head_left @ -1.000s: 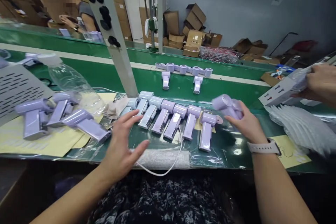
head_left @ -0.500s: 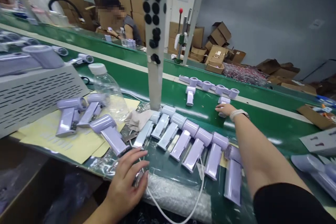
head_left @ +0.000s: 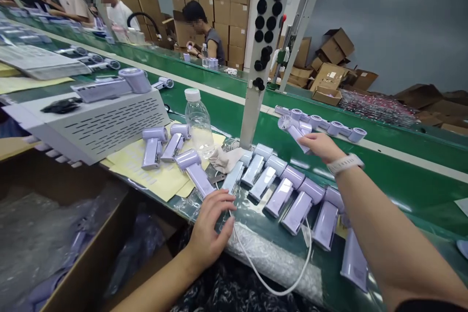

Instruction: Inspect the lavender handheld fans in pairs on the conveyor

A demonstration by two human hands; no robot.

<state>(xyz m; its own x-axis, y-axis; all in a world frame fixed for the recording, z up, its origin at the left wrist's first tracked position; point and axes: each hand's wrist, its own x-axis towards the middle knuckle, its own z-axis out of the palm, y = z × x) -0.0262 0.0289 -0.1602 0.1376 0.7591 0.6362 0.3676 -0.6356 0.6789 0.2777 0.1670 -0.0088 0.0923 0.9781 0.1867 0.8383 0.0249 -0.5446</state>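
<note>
Right hand (head_left: pixel 319 146) stretched over green conveyor belt (head_left: pixel 383 175), fingers clamped on lilac handheld fan (head_left: pixel 292 129) lifted at belt's far edge. Left hand (head_left: pixel 212 226) flat, fingers apart, on near edge beside white cable (head_left: pixel 270 278). Risk: reaching forearm sweeping row of fans (head_left: pixel 288 195) out of line.

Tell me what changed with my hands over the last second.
The right hand set its fan at the row's end, reached to the belt and picked up a lavender fan. The left hand drew back to the table edge. The row of fans stayed put.
</note>
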